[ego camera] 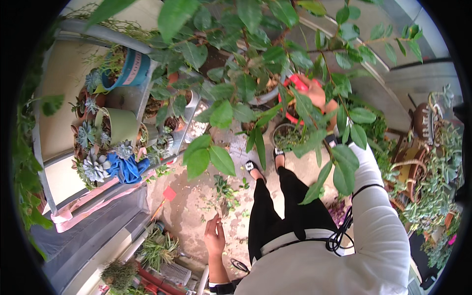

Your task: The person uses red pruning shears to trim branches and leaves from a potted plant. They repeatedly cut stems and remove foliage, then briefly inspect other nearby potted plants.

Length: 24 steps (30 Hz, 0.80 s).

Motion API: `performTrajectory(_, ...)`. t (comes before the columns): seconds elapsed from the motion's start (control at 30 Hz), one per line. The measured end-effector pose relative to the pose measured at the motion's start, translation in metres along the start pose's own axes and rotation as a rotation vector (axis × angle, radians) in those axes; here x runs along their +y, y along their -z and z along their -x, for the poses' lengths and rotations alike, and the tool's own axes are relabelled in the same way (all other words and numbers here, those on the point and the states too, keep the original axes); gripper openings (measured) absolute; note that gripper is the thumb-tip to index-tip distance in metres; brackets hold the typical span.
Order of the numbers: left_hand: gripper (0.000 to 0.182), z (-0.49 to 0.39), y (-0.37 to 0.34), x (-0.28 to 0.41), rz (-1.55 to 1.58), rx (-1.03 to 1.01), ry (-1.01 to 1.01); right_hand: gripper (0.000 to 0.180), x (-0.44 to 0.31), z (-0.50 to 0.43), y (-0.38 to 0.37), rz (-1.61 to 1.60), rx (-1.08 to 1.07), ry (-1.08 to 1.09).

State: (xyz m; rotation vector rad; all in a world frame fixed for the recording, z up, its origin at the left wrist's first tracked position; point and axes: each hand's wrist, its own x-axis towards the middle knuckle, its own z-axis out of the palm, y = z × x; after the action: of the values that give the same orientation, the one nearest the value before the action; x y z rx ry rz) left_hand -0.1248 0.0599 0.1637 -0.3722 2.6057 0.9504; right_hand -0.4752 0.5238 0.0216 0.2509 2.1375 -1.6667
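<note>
My right hand (312, 92) reaches out behind leafy branches and is closed on a red plastic object (299, 83), whose full shape the leaves hide. Beside it is a large grey pot (267, 96) from which the leafy shrub seems to grow. Under that hand shows the red rim of a round container (293, 118). My left hand (215, 233) hangs low over the floor, fingers slightly bent and apart, with nothing seen in it. Beyond its fingertips, cut leafy twigs (224, 195) lie on the floor. Large green leaves (221, 155) hang close to the camera.
At left, a metal shelf (145, 97) holds a blue pot (138, 70), a pale green pot (123, 123), succulents and a blue cloth (127, 167). A red fly swatter (169, 193) is below it. A pot with small plants (289, 135) stands near my feet. Potted succulents (431, 191) crowd the right.
</note>
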Motion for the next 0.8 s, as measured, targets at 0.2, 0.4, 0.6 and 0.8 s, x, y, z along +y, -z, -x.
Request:
performTrajectory(0.2,0.03,-0.003,0.002,0.001,-0.038,-0.054,-0.047,0.074,-0.001,-0.004,0.012,-0.169,-0.111,0.065)
performTrajectory(0.4,0.03,-0.001,-0.004,0.006,-0.051,-0.077,-0.086,0.073,-0.019,-0.011,0.014,0.021,-0.082,0.013)
performTrajectory(0.6,0.031,-0.003,0.0,0.006,-0.079,-0.073,-0.075,0.067,-0.01,-0.009,0.011,0.023,-0.01,0.117)
performTrajectory(0.8,0.03,-0.018,-0.001,0.024,-0.077,-0.076,-0.094,0.062,-0.001,-0.01,0.005,0.069,0.084,0.174)
